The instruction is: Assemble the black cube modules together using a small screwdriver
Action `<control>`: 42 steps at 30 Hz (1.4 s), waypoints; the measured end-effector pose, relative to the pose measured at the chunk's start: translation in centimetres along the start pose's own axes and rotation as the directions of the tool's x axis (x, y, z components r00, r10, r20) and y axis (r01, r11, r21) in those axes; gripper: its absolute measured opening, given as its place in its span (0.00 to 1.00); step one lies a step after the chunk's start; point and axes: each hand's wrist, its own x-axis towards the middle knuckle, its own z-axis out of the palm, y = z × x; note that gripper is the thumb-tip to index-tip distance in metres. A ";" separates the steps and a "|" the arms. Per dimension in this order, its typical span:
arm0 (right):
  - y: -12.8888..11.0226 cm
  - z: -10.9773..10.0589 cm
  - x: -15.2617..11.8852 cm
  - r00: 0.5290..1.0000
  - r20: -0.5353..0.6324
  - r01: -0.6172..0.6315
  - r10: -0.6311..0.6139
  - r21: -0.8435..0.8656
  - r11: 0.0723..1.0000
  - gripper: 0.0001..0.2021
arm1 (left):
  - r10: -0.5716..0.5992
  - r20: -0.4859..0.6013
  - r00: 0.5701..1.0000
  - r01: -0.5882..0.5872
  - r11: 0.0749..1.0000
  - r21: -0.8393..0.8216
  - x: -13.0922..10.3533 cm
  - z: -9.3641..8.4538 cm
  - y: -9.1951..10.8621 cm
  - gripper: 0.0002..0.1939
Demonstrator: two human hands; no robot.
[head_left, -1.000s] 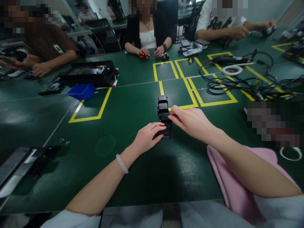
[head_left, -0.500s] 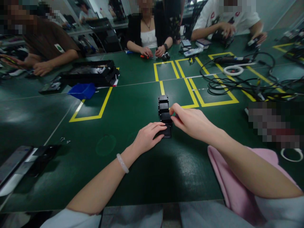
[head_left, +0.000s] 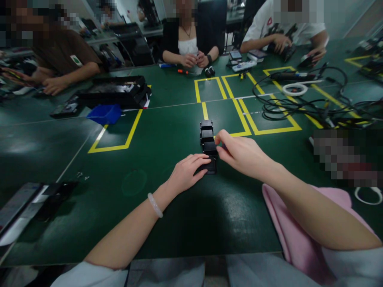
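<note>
Several small black box-shaped parts stand in a column on the green table, the middle one (head_left: 206,134) and the farther ones uncovered. My left hand (head_left: 189,172), with a pale bracelet at the wrist, holds the nearest black part (head_left: 212,166) between thumb and fingers; its left side is hidden under them. At the right edge of the second-nearest black part (head_left: 210,148), my right hand (head_left: 241,154) is closed in a pinch. Whatever lies between its fingertips is too small or hidden to make out.
A pink cloth (head_left: 278,215) lies under my right forearm. Left of the hands are a blue bin (head_left: 104,114), small metal bits and a flat device (head_left: 18,203). Coiled black cables (head_left: 278,109) spread at the right. Co-workers sit across the table, handling small things.
My hands and the black parts stay practically in place. Across the table, the co-worker in the middle has brought both hands together.
</note>
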 end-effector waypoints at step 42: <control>0.3 -0.1 0.0 1.000 0.018 -0.005 0.005 0.004 1.000 0.10 | -0.001 0.002 1.000 0.001 1.000 0.001 0.0 0.0 0.1 0.15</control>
